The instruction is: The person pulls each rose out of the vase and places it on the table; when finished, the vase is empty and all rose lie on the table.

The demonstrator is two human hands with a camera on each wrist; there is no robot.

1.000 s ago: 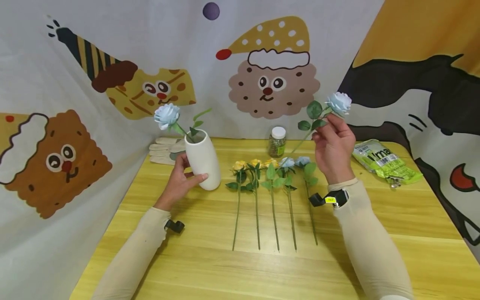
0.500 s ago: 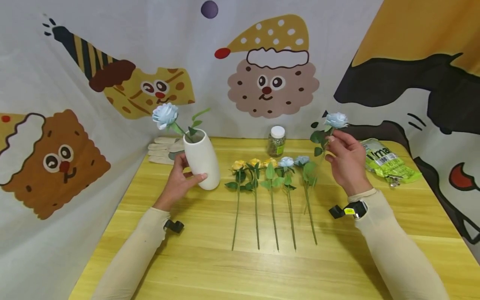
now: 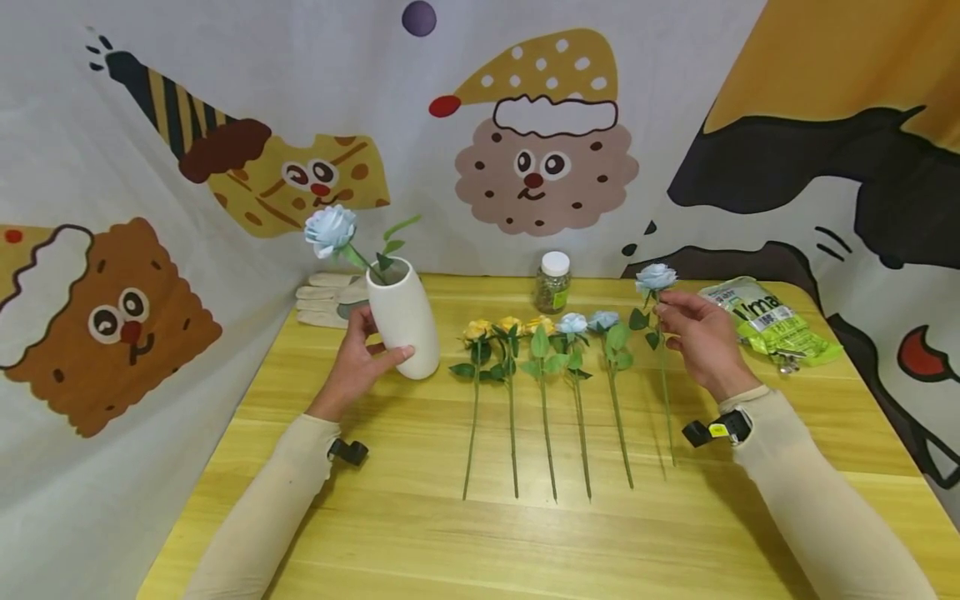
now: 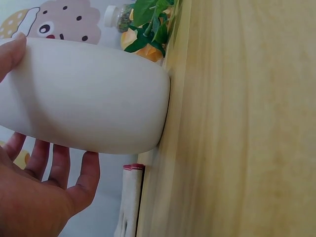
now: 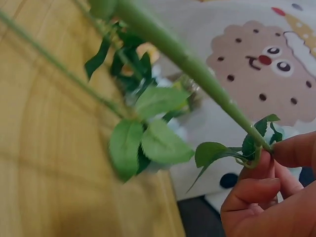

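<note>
My left hand grips a white vase around its side, thumb in front; in the left wrist view the vase's base meets the tabletop. One light blue rose leans out of its mouth beside a green leafy sprig. Between thumb and fingers, my right hand pinches another blue rose just below its bloom, the stem pointing down toward the table. To its left lies a row of roses: three yellow ones and two blue ones, stems toward me.
A white-capped jar stands behind the row. Pale gloves lie at the back left, partly behind the vase. A green and white bag lies right of my right hand. A cartoon-printed cloth hangs behind the wooden table.
My right hand has come down and to the right with its blue rose, whose stem now hangs beside the row. My left hand and the vase have stayed put.
</note>
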